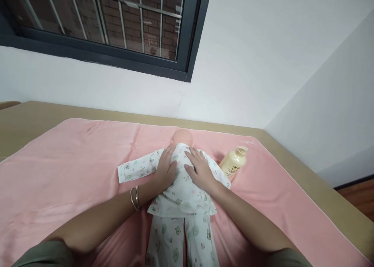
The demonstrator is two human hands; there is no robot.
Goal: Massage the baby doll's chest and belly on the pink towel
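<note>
A baby doll lies on a pink blanket (87, 158), the bald back or top of its head (182, 137) toward the wall. It wears a white printed long-sleeved top (181, 193) and matching trousers (200, 239). My left hand (166, 167) rests on the left side of the doll's upper body, fingers stretched toward the shoulder. On the other side my right hand (200, 169) lies with fingers spread on the top. Both hands are open and hold nothing. The left sleeve stretches out flat; the right sleeve reaches toward a bottle. The doll's face does not show.
A pale yellow bottle (233, 161) stands on the blanket to the right of the doll. Beneath the blanket is a wooden table (43, 113), against a white wall (233, 64). A dark-framed window (187, 70) with bars is above.
</note>
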